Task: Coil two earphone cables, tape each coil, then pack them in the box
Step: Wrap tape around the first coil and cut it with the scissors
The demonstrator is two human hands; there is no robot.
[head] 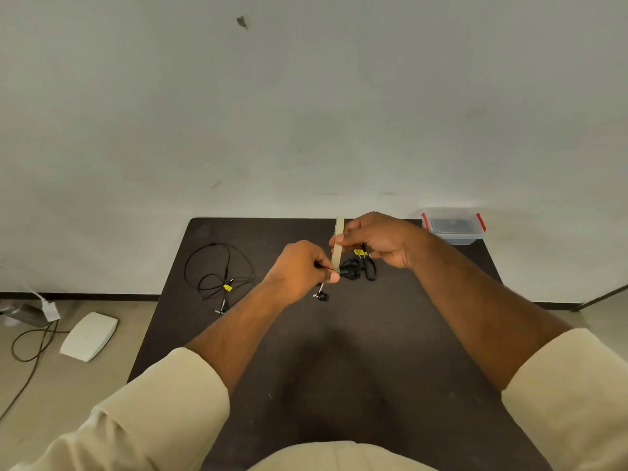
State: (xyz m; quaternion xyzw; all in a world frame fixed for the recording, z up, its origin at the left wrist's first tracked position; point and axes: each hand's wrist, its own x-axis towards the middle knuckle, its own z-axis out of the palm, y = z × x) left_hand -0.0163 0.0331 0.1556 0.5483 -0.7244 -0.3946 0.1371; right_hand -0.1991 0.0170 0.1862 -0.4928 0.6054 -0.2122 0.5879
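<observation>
A dark table [339, 368] stands against a pale wall, and your two hands meet over its middle.

From your head camera: your left hand [299, 270] pinches the end of a tan strip of tape [338, 246] against a bunched black earphone cable [353, 270]. Your right hand [377, 239] is curled around the tape higher up, with the coil's yellow tag [358, 252] just under it. An earbud [323, 296] hangs below your left hand. The second earphone cable [217, 270] lies loose at 9 o'clock from your hands. The clear box [453, 227] with red clips sits at 2 o'clock, on the table's far corner. A white pad [90, 334] lies on the floor.
</observation>
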